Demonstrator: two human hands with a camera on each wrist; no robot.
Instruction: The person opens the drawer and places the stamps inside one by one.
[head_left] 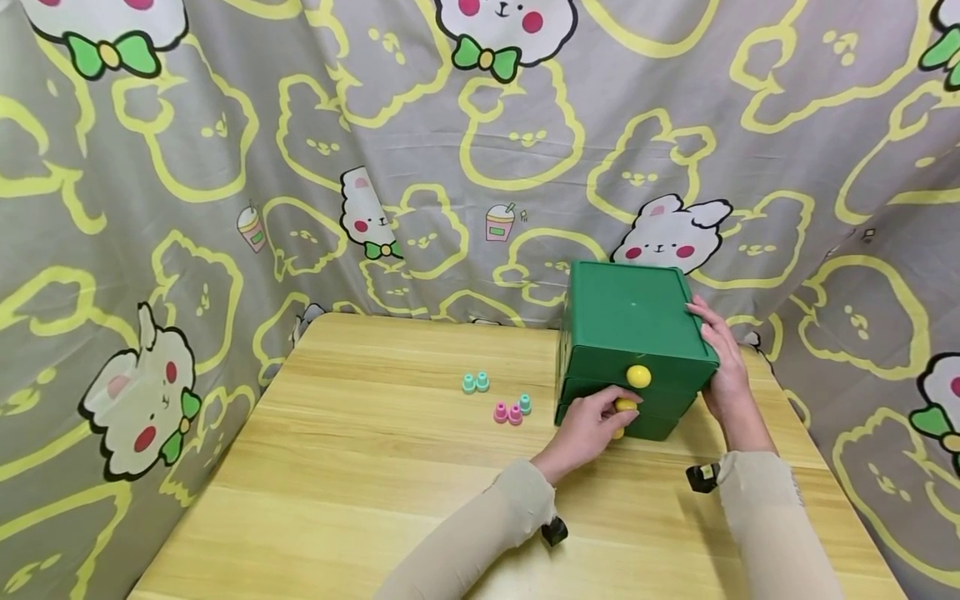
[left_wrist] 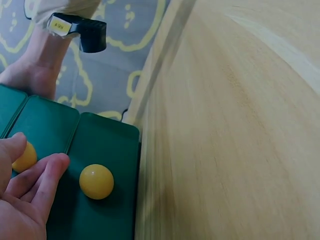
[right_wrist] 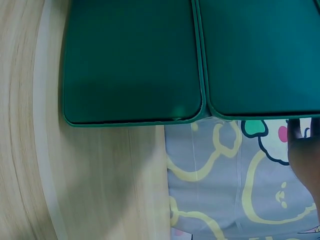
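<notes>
The left hand [head_left: 585, 429] had its thumb and fingers closed about the middle knob [head_left: 626, 405] of the green cabinet [head_left: 630, 308], at the bench's [head_left: 360, 467] right rear; the right hand [head_left: 726, 362] held only its side, fingers nearly straight; three teal pegs [head_left: 482, 382] and two pink pegs [head_left: 515, 415] stood left of it; a yellow label [left_wrist: 59, 25] on the right wrist's camera [left_wrist: 93, 36] was too small to read.

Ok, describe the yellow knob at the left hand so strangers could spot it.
On the right of the wooden table, find the green drawer box. Three yellow knobs run down its front; pick the middle knob, the only one the left hand has between thumb and fingers.
</notes>
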